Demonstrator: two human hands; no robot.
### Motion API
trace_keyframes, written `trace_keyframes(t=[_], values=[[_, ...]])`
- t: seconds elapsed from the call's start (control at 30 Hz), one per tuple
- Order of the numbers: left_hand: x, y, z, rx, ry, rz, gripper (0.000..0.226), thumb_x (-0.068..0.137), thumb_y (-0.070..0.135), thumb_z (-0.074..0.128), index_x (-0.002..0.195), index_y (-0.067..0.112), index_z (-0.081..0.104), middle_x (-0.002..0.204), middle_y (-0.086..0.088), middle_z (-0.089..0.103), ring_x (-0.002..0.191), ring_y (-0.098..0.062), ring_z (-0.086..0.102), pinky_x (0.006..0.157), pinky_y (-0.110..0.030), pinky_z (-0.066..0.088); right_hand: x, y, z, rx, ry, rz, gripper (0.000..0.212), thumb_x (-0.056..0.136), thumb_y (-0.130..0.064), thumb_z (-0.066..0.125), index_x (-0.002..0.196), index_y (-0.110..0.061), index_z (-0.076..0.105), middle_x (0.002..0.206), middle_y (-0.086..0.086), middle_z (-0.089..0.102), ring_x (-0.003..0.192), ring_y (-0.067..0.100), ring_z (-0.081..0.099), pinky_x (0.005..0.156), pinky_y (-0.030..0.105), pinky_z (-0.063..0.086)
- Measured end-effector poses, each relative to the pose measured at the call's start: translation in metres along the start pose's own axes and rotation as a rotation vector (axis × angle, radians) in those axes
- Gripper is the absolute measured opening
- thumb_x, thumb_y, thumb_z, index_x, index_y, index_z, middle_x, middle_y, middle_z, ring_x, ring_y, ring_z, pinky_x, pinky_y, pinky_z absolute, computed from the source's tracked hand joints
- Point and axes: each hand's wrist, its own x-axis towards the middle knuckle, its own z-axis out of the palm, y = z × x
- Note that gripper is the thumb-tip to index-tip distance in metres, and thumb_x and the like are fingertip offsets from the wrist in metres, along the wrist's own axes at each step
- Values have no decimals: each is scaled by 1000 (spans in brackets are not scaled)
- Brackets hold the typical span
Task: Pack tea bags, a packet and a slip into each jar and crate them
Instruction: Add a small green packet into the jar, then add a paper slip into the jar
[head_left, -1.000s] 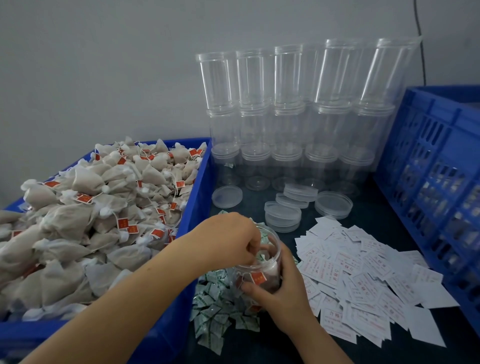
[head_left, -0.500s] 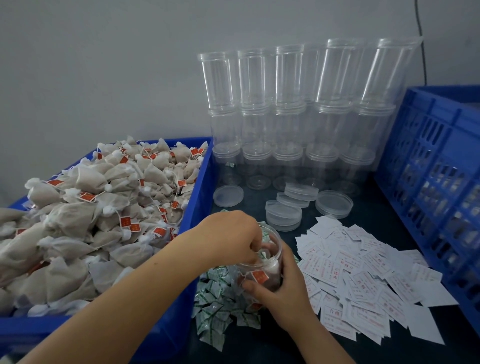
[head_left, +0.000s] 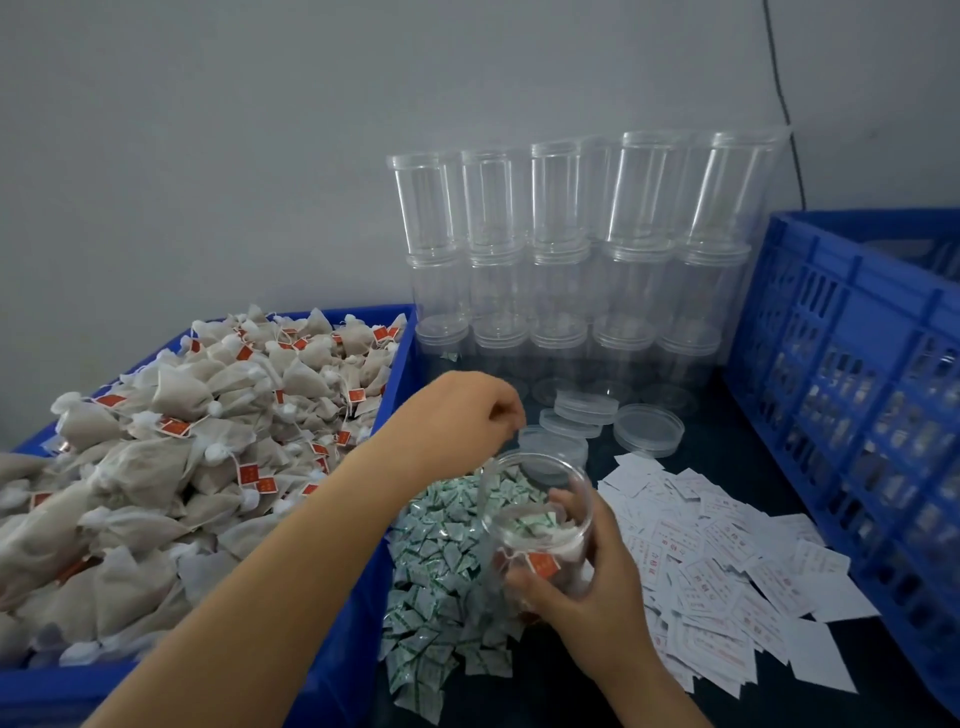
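- Two bare hands work over a dark table (head_left: 727, 447), and only one of them holds anything.
- The right hand (head_left: 587, 582) grips a clear jar (head_left: 540, 514) from below and behind, fingers and thumb curled round its lower wall; the jar is tilted with its open mouth up and toward the left hand.
- Inside the jar, just above the gripping fingers, lie tea bags with a red tag against the wall and a green-and-white packet on top.
- The left hand (head_left: 457, 415) hovers above and to the left of the jar's mouth, fingers bent loosely together at the tips; whether they pinch something small I cannot tell.
- Under and left of the held jar lies a pile of green packets (head_left: 441, 582).
- Right of the grip, white slips (head_left: 727, 561) with red print are spread on the table.
- Far left of the grip, a blue bin (head_left: 395, 364) is heaped with tea bags (head_left: 171, 467).
- Beyond the grip stand stacked empty jars (head_left: 571, 249) with loose lids (head_left: 649, 428) before them.
- At the far right stands a blue crate (head_left: 852, 395).
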Motion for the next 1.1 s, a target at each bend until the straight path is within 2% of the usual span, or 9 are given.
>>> trace_keyframes(t=[0.1, 0.2, 0.43, 0.5, 0.6, 0.7, 0.87, 1.0, 1.1], values=[[14, 9, 14, -89, 79, -40, 18, 94, 19, 52, 105, 22, 66, 92, 10, 63, 86, -8, 59, 79, -25, 48, -1, -12, -23, -17, 81, -13, 82, 50, -68, 88, 121, -72, 47, 123, -26, 60, 114, 5, 63, 81, 19, 56], [24, 23, 42, -180, 110, -86, 21, 91, 16, 53, 111, 21, 61, 96, 7, 63, 92, -15, 60, 83, -31, 51, -4, -18, -53, -81, 172, -24, 85, 50, -60, 90, 119, -77, 44, 121, -31, 59, 113, -1, 62, 82, 14, 54], [31, 42, 126, -101, -108, -32, 33, 89, 28, 62, 120, 18, 58, 117, -1, 61, 103, -17, 57, 87, -31, 49, -17, -17, -115, -182, 294, -1, 91, 56, -46, 95, 129, -56, 43, 118, -32, 59, 111, -3, 61, 80, 14, 54], [32, 44, 143, -74, -180, -22, 45, 87, 35, 65, 127, 17, 55, 126, -2, 57, 112, -18, 54, 91, -30, 46, -23, -13, -124, -174, 313, 14, 89, 53, -46, 89, 128, -55, 43, 120, -29, 60, 114, 1, 61, 85, 20, 56], [34, 46, 162, 7, -281, -30, 55, 83, 44, 67, 129, 16, 54, 130, -4, 53, 118, -21, 51, 94, -32, 44, -29, -5, -130, -157, 349, 27, 87, 52, -38, 86, 127, -50, 46, 122, -23, 61, 122, 7, 58, 101, 41, 52], [36, 48, 173, 62, -318, -31, 51, 81, 46, 67, 122, 17, 58, 122, -5, 53, 115, -23, 49, 91, -33, 44, -32, 1, -131, -147, 360, 28, 88, 54, -31, 96, 125, -51, 48, 121, -24, 62, 123, 9, 58, 103, 45, 50], [42, 47, 181, -129, -208, -97, 37, 78, 34, 72, 112, 21, 64, 111, 2, 60, 99, -15, 56, 85, -30, 49, -34, 7, -131, -94, 380, 38, 89, 54, -29, 95, 127, -46, 49, 121, -24, 63, 119, 8, 61, 94, 27, 55], [45, 45, 183, -184, -119, -146, 11, 80, 21, 68, 89, 23, 62, 95, 6, 60, 87, -11, 57, 72, -24, 47, -35, 9, -131, -81, 378, 55, 87, 55, -27, 95, 128, -44, 49, 121, -24, 63, 118, 6, 61, 91, 24, 55], [45, 43, 182, -153, -64, -139, 12, 82, 17, 66, 74, 24, 59, 86, 6, 61, 82, -11, 58, 69, -24, 47, -33, 9, -130, -93, 386, 65, 86, 54, -32, 91, 128, -43, 48, 120, -25, 62, 116, 3, 61, 89, 22, 55]])
